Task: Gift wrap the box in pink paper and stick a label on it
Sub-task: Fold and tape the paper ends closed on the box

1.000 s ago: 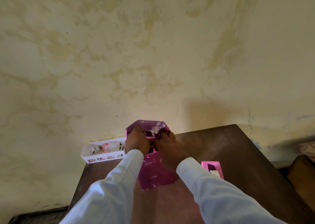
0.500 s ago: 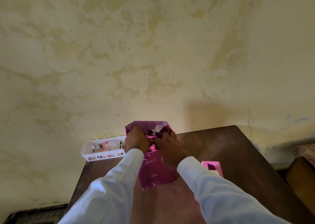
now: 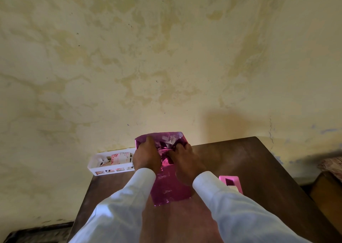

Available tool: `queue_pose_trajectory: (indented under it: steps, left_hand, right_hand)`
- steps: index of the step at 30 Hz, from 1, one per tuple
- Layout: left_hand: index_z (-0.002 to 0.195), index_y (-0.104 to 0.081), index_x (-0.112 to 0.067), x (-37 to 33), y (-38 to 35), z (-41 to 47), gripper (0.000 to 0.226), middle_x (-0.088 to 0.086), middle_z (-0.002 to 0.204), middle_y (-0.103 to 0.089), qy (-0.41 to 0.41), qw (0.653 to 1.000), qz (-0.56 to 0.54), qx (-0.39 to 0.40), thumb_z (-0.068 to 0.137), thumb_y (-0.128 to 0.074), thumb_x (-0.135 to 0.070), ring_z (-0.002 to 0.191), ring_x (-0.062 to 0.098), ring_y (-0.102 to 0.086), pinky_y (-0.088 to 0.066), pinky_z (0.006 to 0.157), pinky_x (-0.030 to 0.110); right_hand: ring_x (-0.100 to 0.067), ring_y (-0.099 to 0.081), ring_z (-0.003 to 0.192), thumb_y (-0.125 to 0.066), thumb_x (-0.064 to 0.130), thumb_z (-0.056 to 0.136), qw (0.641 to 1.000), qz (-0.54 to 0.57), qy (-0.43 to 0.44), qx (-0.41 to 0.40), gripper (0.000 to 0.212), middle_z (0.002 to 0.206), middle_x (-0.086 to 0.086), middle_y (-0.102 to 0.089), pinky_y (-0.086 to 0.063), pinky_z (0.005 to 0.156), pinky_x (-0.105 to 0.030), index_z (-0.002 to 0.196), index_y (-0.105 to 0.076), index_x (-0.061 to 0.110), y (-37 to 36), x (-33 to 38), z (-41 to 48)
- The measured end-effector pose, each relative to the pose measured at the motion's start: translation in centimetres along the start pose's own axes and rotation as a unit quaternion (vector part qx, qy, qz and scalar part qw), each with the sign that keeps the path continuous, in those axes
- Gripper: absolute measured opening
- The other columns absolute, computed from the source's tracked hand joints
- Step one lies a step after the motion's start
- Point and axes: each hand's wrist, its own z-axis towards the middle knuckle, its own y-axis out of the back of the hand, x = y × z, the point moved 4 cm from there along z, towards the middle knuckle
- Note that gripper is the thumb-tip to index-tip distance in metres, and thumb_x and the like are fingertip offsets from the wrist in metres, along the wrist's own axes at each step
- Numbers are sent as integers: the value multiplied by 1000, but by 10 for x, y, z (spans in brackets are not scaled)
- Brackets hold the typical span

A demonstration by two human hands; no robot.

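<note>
L hand [image 3: 146,157]: lies on pink paper [image 3: 170,187], 1 finger straight up its far side, rest of grip hid, can't tell | R hand [image 3: 187,161]: grip pinches crumpled paper fold | paper: on bench [image 3: 249,168], far mid, btw white basket [image 3: 94,166] & pink tape holder [image 3: 231,183]

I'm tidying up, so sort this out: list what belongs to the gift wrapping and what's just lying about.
In the job: pink paper, with left hand and right hand on it; pink tape dispenser; white basket of printed cards, maybe labels.
Lying about: patterned cloth and brown furniture, off the table at right.
</note>
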Motion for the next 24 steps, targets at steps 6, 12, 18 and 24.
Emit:
queue_pose_trajectory:
  steps: [6,12,18,24]
  left_hand:
    - [96,-71,-26,3,0,-13,20,2,103,-67,-125,991,56,2,93,-53,-18,80,28,-68,-59,71,39]
    - [104,-71,-26,3,-1,-22,16,2,114,-53,-164,968,179,56,90,-63,-22,83,29,-68,-59,75,42]
    - [111,-69,-22,-2,5,-28,21,5,120,-51,-174,959,218,55,91,-64,-23,88,29,-69,-59,76,40]
    - [113,-64,-22,5,27,-30,27,5,120,-52,-135,984,102,-46,88,-55,-17,80,31,-66,-55,66,38]
  right_hand:
    - [-35,-35,125,-55,8,88,1000,-8,-4,2,48,135,-9,-40,-53,89,-44,133,-49,24,-1,0,-1]
    - [-33,-35,126,-52,5,88,1000,-6,-12,2,46,135,-7,-40,-50,92,-42,130,-51,24,-1,1,-1]
    - [-34,-36,124,-54,6,87,1000,-25,-12,0,51,135,-8,-40,-52,89,-42,133,-49,25,-2,1,-1]
    - [-35,-33,128,-58,5,83,1000,-15,-14,-5,45,135,-8,-40,-53,91,-44,125,-53,20,-5,2,-1]
